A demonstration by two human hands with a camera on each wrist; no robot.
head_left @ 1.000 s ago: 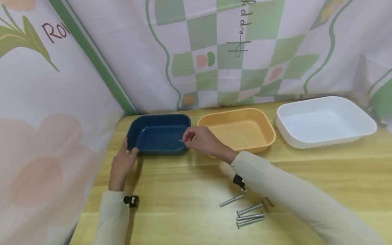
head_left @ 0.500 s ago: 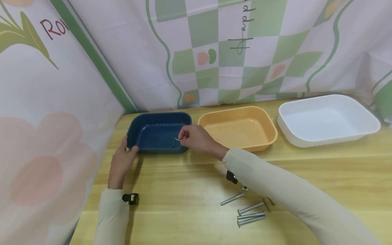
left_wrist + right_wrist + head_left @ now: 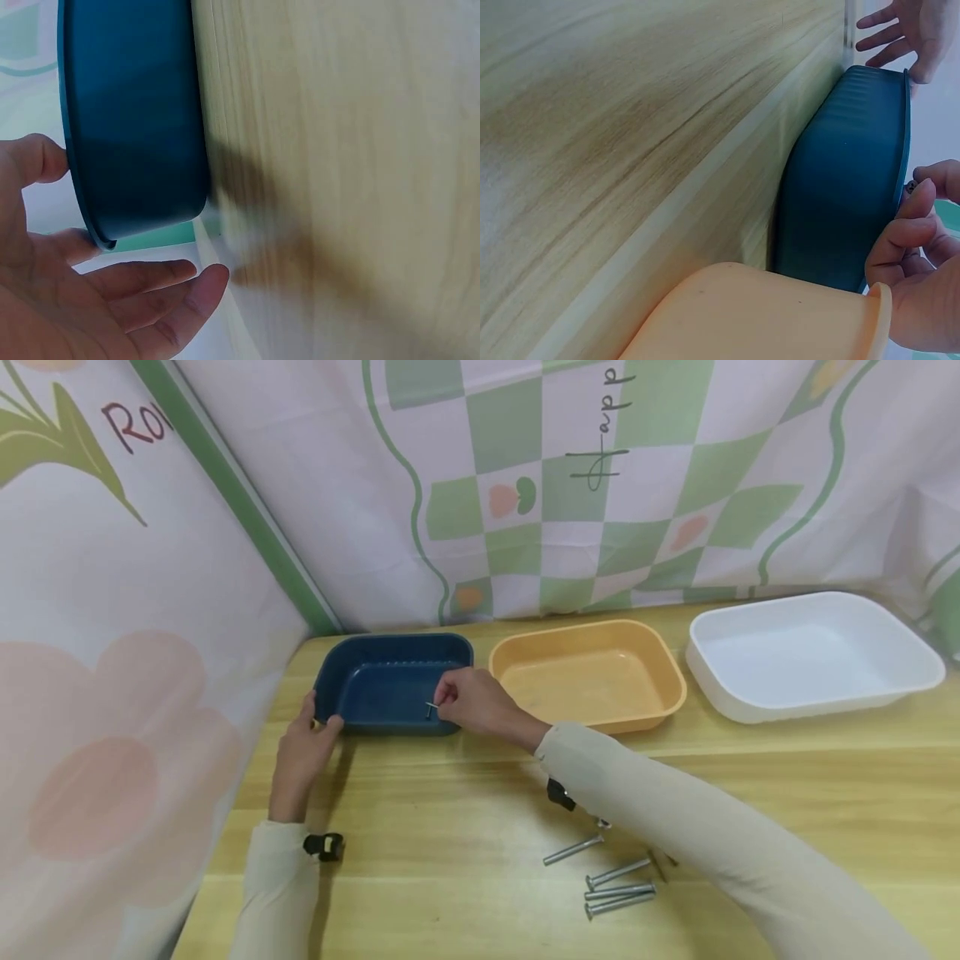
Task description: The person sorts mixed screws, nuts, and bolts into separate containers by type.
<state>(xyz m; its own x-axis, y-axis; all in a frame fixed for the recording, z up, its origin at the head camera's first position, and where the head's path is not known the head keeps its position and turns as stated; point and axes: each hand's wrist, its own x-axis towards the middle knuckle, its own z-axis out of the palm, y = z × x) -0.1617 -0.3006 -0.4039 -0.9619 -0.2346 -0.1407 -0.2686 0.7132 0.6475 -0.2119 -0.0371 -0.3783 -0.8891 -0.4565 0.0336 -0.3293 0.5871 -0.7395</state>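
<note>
At the right end of the dark blue tray (image 3: 360, 724), my right hand (image 3: 472, 700) pinches a small thin screw (image 3: 431, 704) between thumb and forefinger, just over the rim. Its cross-slotted head (image 3: 911, 185) shows between the fingertips in the right wrist view. Below it, inside the tray, lies another small dark screw (image 3: 428, 713). My left hand (image 3: 302, 756) rests at the tray's near left corner. In the left wrist view, thumb (image 3: 46, 159) and forefinger touch the rim, while the other fingers extend loosely beside the tray wall.
A yellow tray (image 3: 671, 697) stands right of the blue one, close by my right wrist. Farther right is a white tray (image 3: 712, 681). Several long silver bolts (image 3: 573, 850) lie on the wooden table (image 3: 420, 860), with a nut (image 3: 602, 823) and thin dark screws (image 3: 657, 865) partly behind my right sleeve.
My right hand has moved slightly left over the blue tray with the screw, and its forearm has shifted left. My left hand stays at the tray's corner.
</note>
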